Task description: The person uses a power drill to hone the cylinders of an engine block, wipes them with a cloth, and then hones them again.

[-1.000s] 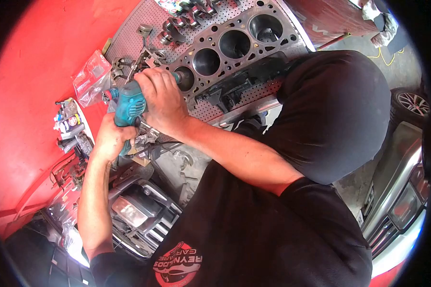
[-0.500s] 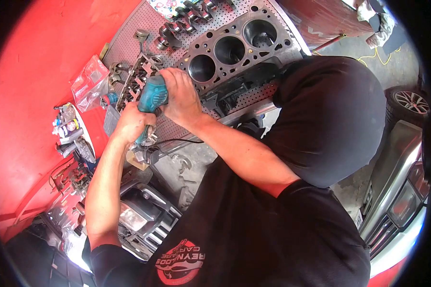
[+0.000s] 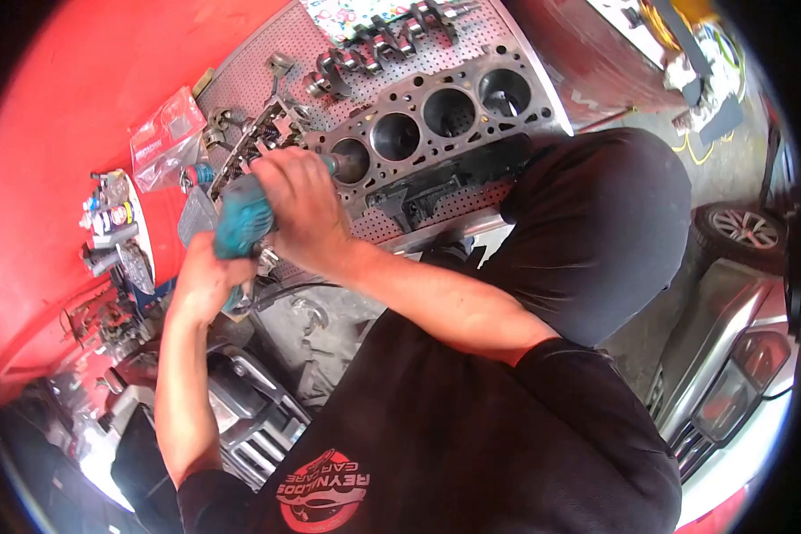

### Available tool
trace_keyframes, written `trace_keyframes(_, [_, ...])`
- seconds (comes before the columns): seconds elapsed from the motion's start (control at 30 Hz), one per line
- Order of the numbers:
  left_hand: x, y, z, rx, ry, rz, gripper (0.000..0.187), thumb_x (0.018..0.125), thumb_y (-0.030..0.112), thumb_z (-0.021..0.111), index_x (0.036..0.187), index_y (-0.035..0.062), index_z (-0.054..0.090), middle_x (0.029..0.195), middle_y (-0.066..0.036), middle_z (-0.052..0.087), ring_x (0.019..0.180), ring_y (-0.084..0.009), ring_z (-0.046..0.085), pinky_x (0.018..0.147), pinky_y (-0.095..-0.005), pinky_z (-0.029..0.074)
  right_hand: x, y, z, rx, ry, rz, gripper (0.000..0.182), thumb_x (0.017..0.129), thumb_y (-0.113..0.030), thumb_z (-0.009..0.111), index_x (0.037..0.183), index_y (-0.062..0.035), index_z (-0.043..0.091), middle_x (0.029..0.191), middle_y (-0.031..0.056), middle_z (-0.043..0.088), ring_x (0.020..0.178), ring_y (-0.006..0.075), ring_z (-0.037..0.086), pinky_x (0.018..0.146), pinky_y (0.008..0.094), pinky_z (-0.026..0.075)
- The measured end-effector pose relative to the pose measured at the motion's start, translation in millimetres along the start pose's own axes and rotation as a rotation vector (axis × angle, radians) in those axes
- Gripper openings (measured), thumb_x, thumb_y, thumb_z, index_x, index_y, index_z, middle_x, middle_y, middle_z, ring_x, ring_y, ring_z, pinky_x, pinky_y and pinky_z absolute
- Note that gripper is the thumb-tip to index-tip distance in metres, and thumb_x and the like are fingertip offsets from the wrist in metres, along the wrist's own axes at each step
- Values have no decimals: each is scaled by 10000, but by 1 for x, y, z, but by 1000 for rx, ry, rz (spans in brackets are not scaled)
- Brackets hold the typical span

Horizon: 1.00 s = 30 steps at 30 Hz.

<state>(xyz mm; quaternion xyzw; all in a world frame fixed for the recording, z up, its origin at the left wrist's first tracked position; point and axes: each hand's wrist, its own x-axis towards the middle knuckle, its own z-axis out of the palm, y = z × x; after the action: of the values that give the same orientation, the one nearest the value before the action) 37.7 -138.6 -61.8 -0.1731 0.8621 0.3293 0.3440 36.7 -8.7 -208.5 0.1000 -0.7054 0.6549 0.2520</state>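
Note:
A teal corded drill (image 3: 245,218) is held in both my hands. My left hand (image 3: 206,278) is closed around its handle. Higher up, my right hand (image 3: 301,203) wraps over the drill's body, fingers curled across the top. The front end of the drill (image 3: 330,165) shows past my right hand and overlaps the leftmost bore (image 3: 351,161) of a grey engine block (image 3: 418,93). What is fitted to its tip is mostly hidden. Just beyond my hands lies a cylinder head (image 3: 256,133) with its valve parts showing.
A crankshaft (image 3: 384,43) lies behind the block on the perforated metal table (image 3: 285,36). Pistons with rods (image 3: 279,64) and a plastic bag (image 3: 165,133) are at the left. The drill's cord (image 3: 298,287) runs along the table's near edge. A wheel (image 3: 746,228) stands at the right.
Both hands and the drill have moved left and slightly down in view. The drill's front end and the leftmost bore, hidden before, now show. The view has shifted, revealing more crankshaft.

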Motion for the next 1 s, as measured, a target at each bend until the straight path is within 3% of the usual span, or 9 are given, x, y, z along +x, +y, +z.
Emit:
trace_keyframes(0.17, [-90,-48,-8,-238,33,116,406,722,36,727,1122,-7,674,904,-39,706,785,-149,661,722,-321,536,2,-60,8,51,-223,-286,583,693,-107,711,1250,-88,541,1198,140,548,1157,365,552,1054,516,443])
trace_keyframes(0.23, [-120,-88,2,-388,-44,144,724,697,57,806,1368,-5,542,1206,-124,670,1141,-240,640,991,-406,510,-5,-68,19,112,-315,-451,545,711,-143,691,1238,-125,553,1210,112,563,1163,335,568,1053,507,463])
trace_keyframes(0.3, [-134,-127,18,-846,-251,323,802,773,148,774,1486,2,436,1392,-178,577,1292,-330,571,1114,-473,443,-17,-74,33,220,-417,-634,482,742,-170,658,1214,-166,559,1209,85,572,1180,308,577,1082,508,464])
trace_keyframes(0.37, [-143,-269,52,-1412,139,150,910,911,556,586,1586,22,292,1566,-183,424,1435,-359,431,1193,-520,343,-35,-81,44,299,-518,-744,446,757,-167,671,1180,-219,539,1211,71,582,1266,298,560,1141,515,430])
trace_keyframes(0.43, [-114,-272,81,-1642,314,299,899,921,577,564,1581,25,303,1561,-179,427,1422,-348,442,1185,-508,354,-54,-83,56,377,-573,-867,425,776,-168,670,1168,-238,525,1217,71,586,1295,301,551,1149,507,425])
trace_keyframes(0.6, [-85,-234,133,-1965,392,559,879,944,628,510,1567,34,331,1549,-169,435,1390,-323,470,1167,-478,384,-102,-89,58,249,-715,-1063,371,823,-231,652,1148,-321,497,1323,39,552,1297,283,542,1104,666,392])
trace_keyframes(0.77, [-64,-222,160,-2153,453,619,871,967,679,456,1553,43,358,1538,-160,443,1357,-297,497,1148,-448,413,-105,-80,52,-32,-908,-1040,338,839,-239,617,1153,-309,512,1354,35,546,1280,259,536,1118,623,382])
trace_keyframes(0.93, [-64,-214,168,-2137,593,410,847,964,712,479,1460,25,463,1377,-172,558,1198,-281,596,1004,-464,502,-79,-73,29,-177,-1129,-733,505,739,-272,773,1214,-224,607,1381,98,540,1272,296,540,1113,582,384])
trace_keyframes(1.0, [-51,-238,180,-2149,233,780,888,952,726,487,1464,1,451,1299,-200,551,1122,-294,586,968,-480,486,-44,-62,14,-349,-1190,-562,648,681,-324,857,1264,-158,627,1406,144,533,1280,331,537,1112,545,399])
